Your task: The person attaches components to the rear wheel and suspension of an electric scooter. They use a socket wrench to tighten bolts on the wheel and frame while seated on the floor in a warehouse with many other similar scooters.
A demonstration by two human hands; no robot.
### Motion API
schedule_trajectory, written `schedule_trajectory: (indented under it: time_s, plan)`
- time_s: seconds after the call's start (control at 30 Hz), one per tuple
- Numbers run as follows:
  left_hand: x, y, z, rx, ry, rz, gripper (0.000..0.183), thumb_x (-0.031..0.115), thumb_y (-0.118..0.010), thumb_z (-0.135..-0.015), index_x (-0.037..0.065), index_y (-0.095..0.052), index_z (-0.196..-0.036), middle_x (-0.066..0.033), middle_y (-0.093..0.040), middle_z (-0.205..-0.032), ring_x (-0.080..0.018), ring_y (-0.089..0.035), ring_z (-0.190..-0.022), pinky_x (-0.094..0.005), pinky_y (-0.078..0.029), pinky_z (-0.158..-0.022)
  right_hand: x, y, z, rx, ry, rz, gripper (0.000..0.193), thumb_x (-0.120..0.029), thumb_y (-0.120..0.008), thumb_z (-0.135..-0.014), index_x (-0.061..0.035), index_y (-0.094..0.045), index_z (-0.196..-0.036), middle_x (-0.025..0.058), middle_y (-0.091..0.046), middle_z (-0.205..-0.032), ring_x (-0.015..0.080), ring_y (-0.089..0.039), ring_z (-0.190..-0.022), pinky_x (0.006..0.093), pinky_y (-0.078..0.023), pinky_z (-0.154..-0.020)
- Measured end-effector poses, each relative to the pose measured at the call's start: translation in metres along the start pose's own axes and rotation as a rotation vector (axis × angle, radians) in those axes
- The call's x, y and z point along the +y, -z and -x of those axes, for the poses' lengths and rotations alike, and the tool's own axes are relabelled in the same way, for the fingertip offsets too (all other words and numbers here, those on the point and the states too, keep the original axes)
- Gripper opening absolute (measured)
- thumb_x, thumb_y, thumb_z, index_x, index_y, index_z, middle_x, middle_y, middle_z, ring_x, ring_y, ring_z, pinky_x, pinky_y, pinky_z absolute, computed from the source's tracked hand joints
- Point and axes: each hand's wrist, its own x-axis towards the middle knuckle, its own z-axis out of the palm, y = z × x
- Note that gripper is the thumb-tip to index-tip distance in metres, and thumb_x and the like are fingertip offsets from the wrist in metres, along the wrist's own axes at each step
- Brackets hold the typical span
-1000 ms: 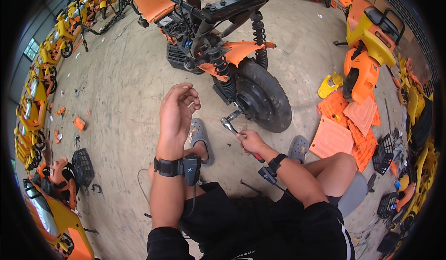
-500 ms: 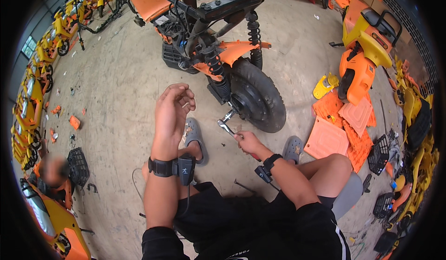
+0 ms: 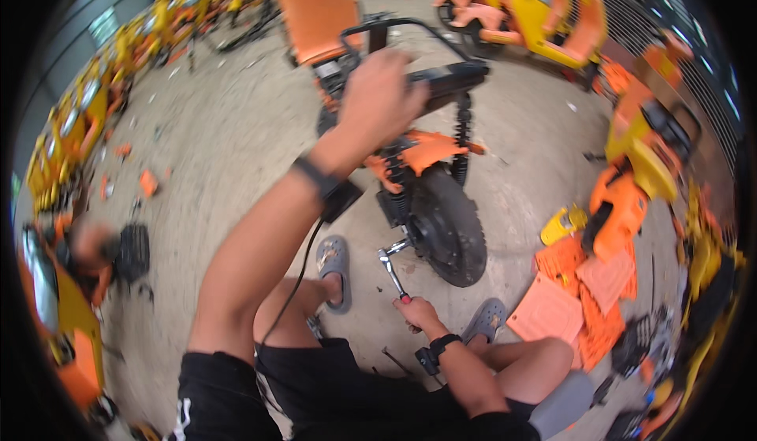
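Observation:
My right hand [image 3: 418, 315] is closed round the red grip of a ratchet wrench [image 3: 388, 267]. The chrome head of the wrench meets the axle area beside the black wheel [image 3: 449, 232] of a partly stripped scooter. Up over the scooter's black frame [image 3: 453, 78] is my left hand [image 3: 378, 98], smeared by motion. Its fingers lie in front of the frame, and whether they touch it I cannot make out. Coil shock absorbers [image 3: 463, 137] stand on both sides of the wheel, with a broken orange fender [image 3: 430, 151] between them.
Orange panels [image 3: 552, 311] and a yellow part [image 3: 563, 225] lie on the floor at right, near an orange-yellow scooter [image 3: 631, 181]. A black basket [image 3: 132, 252] sits at left. Scooters line the far left wall. A thin metal tool [image 3: 398, 360] lies between my legs.
My left hand has gone up and right, from above the floor to the scooter's frame. The wrench handle has swung downward with my right hand. The view has tilted up.

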Motion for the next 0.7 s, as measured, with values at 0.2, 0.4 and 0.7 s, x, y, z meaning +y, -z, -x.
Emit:
schedule_trajectory:
  time_s: [0.2,0.4,0.7]
  plan:
    - [-0.008,-0.035,-0.052,-0.646,0.015,-0.326,0.054,0.048,-0.065,-0.073,-0.001,-0.064,-0.095,-0.0193,-0.066,-0.091,-0.0342,-0.064,-0.086,-0.0413,-0.051,-0.074,0.009,-0.014,-0.022,0.273,0.112,0.126,0.044,-0.044,-0.060,-0.076,-0.0008,-0.066,-0.083,0.0163,-0.065,-0.068,0.0284,-0.065,-0.058,0.0375,-0.053,-0.062]
    - [-0.007,-0.043,-0.047,-0.435,-0.094,-0.284,0.030,0.032,-0.065,-0.069,0.009,-0.070,-0.087,-0.0139,-0.068,-0.082,-0.0264,-0.066,-0.081,-0.0357,-0.051,-0.073,0.012,-0.017,-0.017,0.344,0.169,0.177,0.035,-0.032,-0.057,-0.075,-0.0004,-0.066,-0.087,0.0237,-0.065,-0.081,0.0393,-0.063,-0.080,0.0433,-0.050,-0.076]
    - [-0.009,-0.035,-0.040,-0.409,0.080,-0.093,0.038,0.016,-0.069,-0.064,0.003,-0.061,-0.100,-0.0183,-0.066,-0.090,-0.0314,-0.065,-0.083,-0.0388,-0.052,-0.073,0.005,-0.021,-0.011,0.290,0.091,0.234,0.034,-0.031,-0.054,-0.076,-0.0032,-0.066,-0.092,0.0244,-0.064,-0.091,0.0411,-0.060,-0.090,0.0462,-0.047,-0.085]
